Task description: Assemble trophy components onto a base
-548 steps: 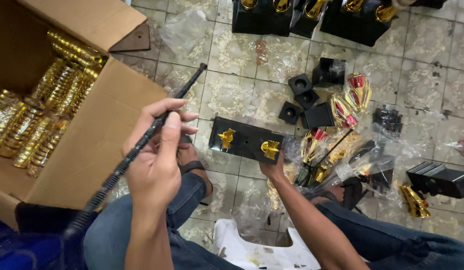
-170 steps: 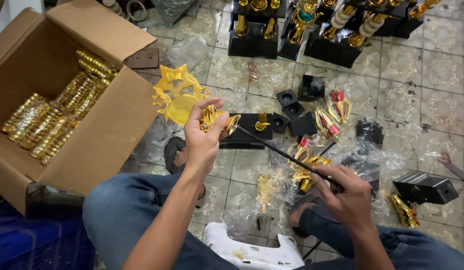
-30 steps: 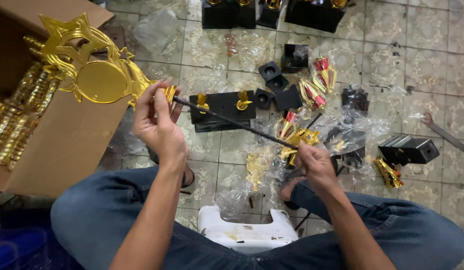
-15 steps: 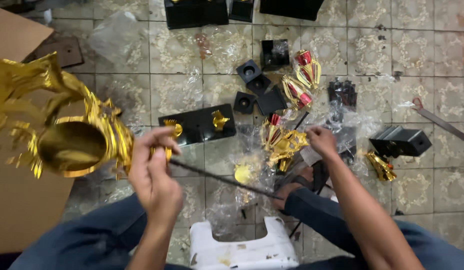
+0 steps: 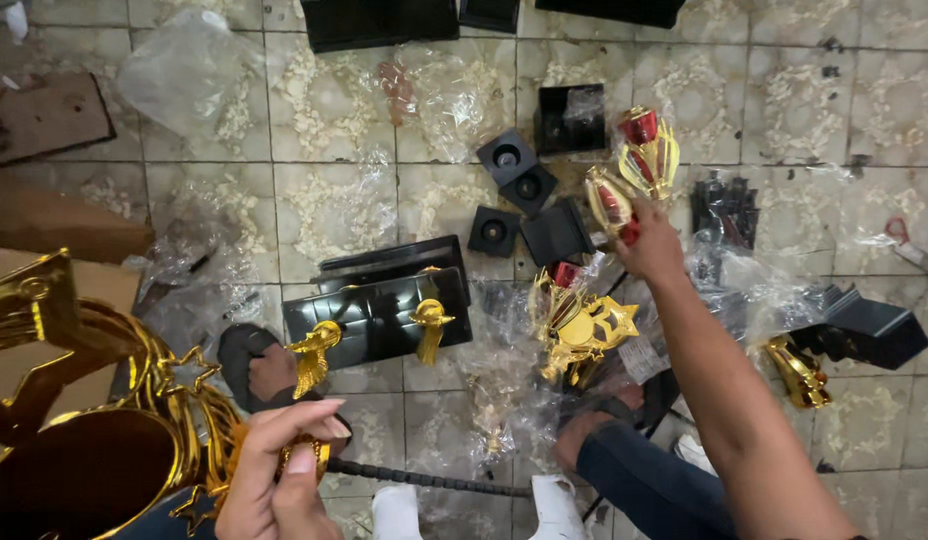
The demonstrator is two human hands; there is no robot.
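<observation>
Tiled floor [image 5: 334, 200] covered in plastic wrap and gold trophy bits.
Left hand [image 5: 279, 480] fingers pinched on the big gold trophy top [image 5: 84, 440] by a threaded rod [image 5: 424, 478]; right hand [image 5: 652, 245] clamps a red-gold piece [image 5: 609, 200] beyond the black base [image 5: 379, 315].

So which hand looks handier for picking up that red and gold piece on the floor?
The right hand: it already touches the red and gold piece. The left hand is busy holding the big gold ornament near the threaded rod.
</observation>
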